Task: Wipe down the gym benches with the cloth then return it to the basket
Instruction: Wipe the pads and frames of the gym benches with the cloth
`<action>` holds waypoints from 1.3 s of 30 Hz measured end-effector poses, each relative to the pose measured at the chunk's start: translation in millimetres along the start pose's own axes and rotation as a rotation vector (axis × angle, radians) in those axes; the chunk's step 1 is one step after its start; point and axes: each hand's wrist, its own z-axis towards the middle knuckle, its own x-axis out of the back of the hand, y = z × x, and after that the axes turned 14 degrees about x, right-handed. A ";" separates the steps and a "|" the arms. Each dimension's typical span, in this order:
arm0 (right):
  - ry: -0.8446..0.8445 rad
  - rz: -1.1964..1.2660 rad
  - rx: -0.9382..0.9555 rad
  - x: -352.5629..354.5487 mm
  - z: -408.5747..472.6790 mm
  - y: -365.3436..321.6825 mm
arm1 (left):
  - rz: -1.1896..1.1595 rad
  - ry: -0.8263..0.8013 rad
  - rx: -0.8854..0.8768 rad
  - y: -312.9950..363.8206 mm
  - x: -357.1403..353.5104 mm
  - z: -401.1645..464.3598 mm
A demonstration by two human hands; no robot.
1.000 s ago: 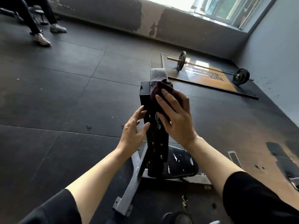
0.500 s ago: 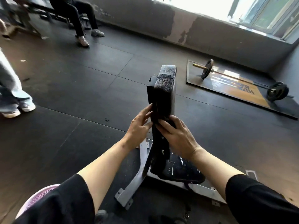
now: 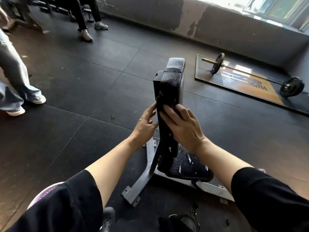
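Observation:
A black gym bench stands in front of me with its padded backrest (image 3: 172, 82) raised steeply and its seat (image 3: 189, 169) low on a grey metal frame (image 3: 142, 183). My right hand (image 3: 184, 128) presses a dark cloth (image 3: 159, 106) flat against the middle of the backrest, and only the cloth's edge shows past my fingers. My left hand (image 3: 145, 126) touches the backrest's left edge with straight fingers. A pink perforated basket (image 3: 45, 193) shows at the lower left, mostly hidden behind my left sleeve.
A barbell (image 3: 250, 74) lies on a lifting platform (image 3: 209, 77) to the far right, below the window wall. One person's legs (image 3: 15, 77) stand at the left and another person (image 3: 87, 17) sits at the back left. Dark rubber floor surrounds the bench.
My right hand slid the cloth down from the top of the backrest to its middle. My left hand followed down the left edge. The view swung left, bringing the basket and standing legs in.

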 end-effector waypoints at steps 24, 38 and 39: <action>-0.034 0.001 -0.025 -12.8 -27.9 -11.0 | -0.072 -0.070 0.046 -6.1 0.2 6.0; 0.046 -0.001 -0.031 -14.2 -12.1 -11.4 | -0.083 -0.069 0.067 -12.3 2.3 10.7; 0.089 -0.031 -0.047 -12.9 -1.2 -5.0 | -0.100 -0.066 0.072 -13.0 1.7 11.0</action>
